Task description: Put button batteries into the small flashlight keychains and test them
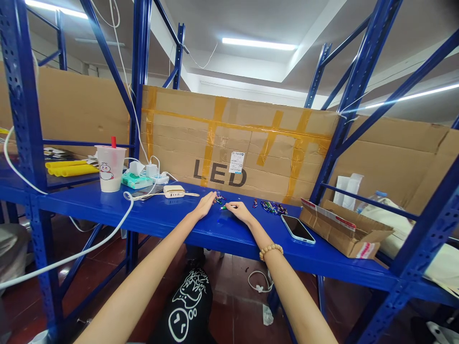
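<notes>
my left grip lies flat on the blue shelf, fingers straight and apart, holding nothing. my right grip rests just beside it, fingers curled toward a small green piece. the fingertips meet its end, but i cannot tell whether they pinch it. the piece lies between the two grips, its long axis running across from one to the other, nearer the right. a few more small pieces sit just beyond my left fingertips. a bigger heap lies to the right of my right grip, with a phone near it.
</notes>
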The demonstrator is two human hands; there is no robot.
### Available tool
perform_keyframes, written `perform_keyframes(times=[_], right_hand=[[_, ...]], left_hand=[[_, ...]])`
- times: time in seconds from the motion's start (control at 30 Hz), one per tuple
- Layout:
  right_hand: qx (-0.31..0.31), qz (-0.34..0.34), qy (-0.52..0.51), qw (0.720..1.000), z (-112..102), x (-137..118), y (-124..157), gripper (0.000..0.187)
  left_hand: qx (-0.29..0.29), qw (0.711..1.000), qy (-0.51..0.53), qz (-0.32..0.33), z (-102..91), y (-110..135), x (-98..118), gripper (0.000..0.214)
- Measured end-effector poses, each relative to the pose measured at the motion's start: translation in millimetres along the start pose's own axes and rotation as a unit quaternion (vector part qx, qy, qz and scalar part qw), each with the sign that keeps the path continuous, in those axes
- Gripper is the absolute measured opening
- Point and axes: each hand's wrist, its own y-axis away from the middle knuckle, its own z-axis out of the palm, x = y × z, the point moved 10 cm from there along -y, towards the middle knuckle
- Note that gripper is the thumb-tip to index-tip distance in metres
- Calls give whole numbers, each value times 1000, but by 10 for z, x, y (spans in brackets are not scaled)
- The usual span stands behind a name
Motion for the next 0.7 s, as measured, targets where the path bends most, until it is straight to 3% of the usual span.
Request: perform_keyframes(times=[0.7], right_hand=[[17,16,7,1000,-13,18,20,42]], left_hand=[[0,1000,-2,-20,16,63,44,46]])
